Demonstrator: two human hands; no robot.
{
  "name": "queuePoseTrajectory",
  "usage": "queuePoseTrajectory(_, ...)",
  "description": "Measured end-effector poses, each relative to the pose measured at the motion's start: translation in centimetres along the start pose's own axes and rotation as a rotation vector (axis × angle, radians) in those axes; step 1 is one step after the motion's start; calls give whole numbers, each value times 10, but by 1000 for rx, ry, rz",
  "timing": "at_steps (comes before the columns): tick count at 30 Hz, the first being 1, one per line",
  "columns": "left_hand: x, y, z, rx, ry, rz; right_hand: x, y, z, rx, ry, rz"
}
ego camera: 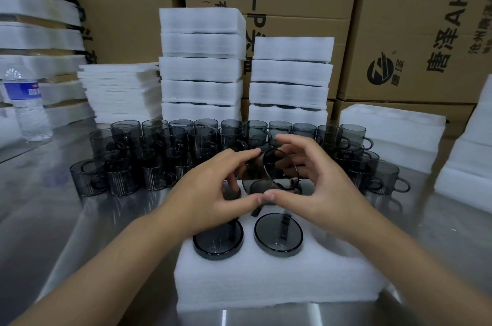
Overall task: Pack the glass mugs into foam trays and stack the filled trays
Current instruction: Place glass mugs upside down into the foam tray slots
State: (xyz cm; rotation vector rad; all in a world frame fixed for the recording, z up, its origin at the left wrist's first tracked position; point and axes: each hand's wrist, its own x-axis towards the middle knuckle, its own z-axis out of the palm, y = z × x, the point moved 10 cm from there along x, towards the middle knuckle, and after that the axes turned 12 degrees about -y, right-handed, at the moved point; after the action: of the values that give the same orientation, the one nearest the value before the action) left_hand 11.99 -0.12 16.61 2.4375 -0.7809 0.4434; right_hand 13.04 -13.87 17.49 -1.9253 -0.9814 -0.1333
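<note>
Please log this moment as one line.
step: packing | left grip, right grip: hold mug above foam tray | seated: two mugs

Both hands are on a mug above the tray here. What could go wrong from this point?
1. The held mug is tilted between the left hand and right hand; a slip could drop it onto the seated mugs in the foam tray below.
2. The loose mugs stand crowded right behind the hands; a careless reach may knock some over.

A packing warehouse: printed cardboard cartons stacked behind foam trays on a steel table.
</note>
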Motion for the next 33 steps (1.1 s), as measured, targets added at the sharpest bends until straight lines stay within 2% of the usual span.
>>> queuePoseTrajectory(8,2,4,7,-97,-98,12,-3,-11,11,-121,-113,-52)
queuePoseTrajectory(13,-1,-2,-1,-98,6,-50,-5,-20,8,-241,-61,-101)
queuePoseTrajectory(18,-2,-1,-7,-29,56,-59,-4,-12,3,-290,-36,12)
queuePoseTrajectory(20,-2,0,-7,-10,54,-46,-3,-9,7,-274,-65,53)
queuePoseTrajectory(25,-2,4,-10,-12,80,-23,-2,-14,-2,-267,-29,25)
queuePoseTrajectory(29,-2,3,-7,-23,55,-19,-2,1,-26,-67,-31,136)
queuePoseTrajectory(31,-2,1,-6,-22,44,-28,-2,12,-35,9,-105,202)
queuePoseTrajectory(33,-2,-1,-5,-21,40,-35,-6,20,-38,35,-271,254)
